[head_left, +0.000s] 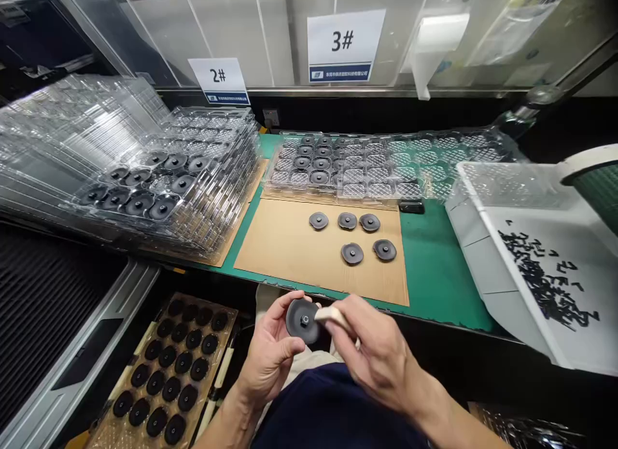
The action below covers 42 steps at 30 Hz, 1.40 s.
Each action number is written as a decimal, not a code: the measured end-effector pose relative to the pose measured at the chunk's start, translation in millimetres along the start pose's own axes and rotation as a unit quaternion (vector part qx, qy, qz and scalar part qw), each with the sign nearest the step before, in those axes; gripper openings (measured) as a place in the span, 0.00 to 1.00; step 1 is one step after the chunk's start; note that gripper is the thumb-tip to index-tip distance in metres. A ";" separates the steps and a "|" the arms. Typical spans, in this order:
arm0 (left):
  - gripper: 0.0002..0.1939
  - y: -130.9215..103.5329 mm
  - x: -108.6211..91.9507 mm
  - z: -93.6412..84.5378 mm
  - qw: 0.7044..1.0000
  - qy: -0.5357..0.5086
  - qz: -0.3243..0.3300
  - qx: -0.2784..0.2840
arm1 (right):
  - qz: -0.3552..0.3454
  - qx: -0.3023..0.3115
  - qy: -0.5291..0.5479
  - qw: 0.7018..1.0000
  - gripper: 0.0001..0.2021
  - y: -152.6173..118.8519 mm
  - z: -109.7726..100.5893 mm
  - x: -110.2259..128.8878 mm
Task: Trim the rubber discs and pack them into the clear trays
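Note:
My left hand (pixel 268 356) holds a round black disc (pixel 300 320) by its rim, flat face up, over my lap below the table edge. My right hand (pixel 376 352) grips a pale, cream-coloured tool (pixel 329 315) whose tip rests against the disc's right side near its centre hub. Several more black discs (pixel 351 253) lie loose on a brown cardboard sheet (pixel 290 243) on the green table just beyond my hands.
Stacks of clear blister trays (pixel 193 179), partly filled with discs, stand at the left; more clear trays (pixel 357 166) lie at the back. A cardboard tray of discs (pixel 168 372) sits low at the left. A white bin (pixel 555 288) with small black scraps is at the right.

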<state>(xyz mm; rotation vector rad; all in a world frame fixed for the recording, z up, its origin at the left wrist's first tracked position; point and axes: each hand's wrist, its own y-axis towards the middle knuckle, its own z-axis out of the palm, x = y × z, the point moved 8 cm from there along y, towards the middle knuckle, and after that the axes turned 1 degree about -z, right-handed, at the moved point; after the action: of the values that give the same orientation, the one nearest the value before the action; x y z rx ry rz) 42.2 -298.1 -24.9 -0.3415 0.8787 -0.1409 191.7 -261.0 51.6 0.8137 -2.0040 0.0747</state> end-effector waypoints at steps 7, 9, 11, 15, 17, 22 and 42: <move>0.35 -5.6 6.3 -10.0 0.999 -0.021 -0.029 -0.026 | 0.021 0.014 0.002 1.000 0.10 2.3 2.0 -2.4; 0.32 -6.8 8.2 -11.3 0.998 -0.040 -0.041 -0.031 | 0.013 0.041 0.021 0.999 0.10 2.3 7.3 -1.3; 0.28 -7.2 8.8 -11.3 0.996 -0.060 -0.047 -0.039 | -0.001 0.052 0.014 0.999 0.10 2.2 9.9 1.5; 0.23 -6.1 10.1 -10.4 0.992 -0.079 -0.068 -0.072 | -0.016 0.029 -0.018 0.999 0.10 2.4 7.8 4.3; 0.23 -5.9 13.1 -8.9 0.988 -0.085 -0.093 -0.085 | -0.027 0.060 -0.012 0.998 0.09 1.8 12.9 5.0; 0.23 -5.4 15.6 -2.0 0.986 -0.077 -0.122 -0.083 | -0.028 0.043 -0.077 0.996 0.09 3.9 8.0 1.8; 0.25 0.3 15.5 -4.4 0.992 -0.031 -0.109 -0.057 | -0.036 0.044 -0.158 0.986 0.10 -4.5 10.2 1.8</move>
<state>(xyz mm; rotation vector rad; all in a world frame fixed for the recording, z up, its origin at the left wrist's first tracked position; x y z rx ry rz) 48.6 -302.9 -38.8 -0.5472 0.7878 -0.2819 186.0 -269.1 46.1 1.0042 -2.2789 -0.0099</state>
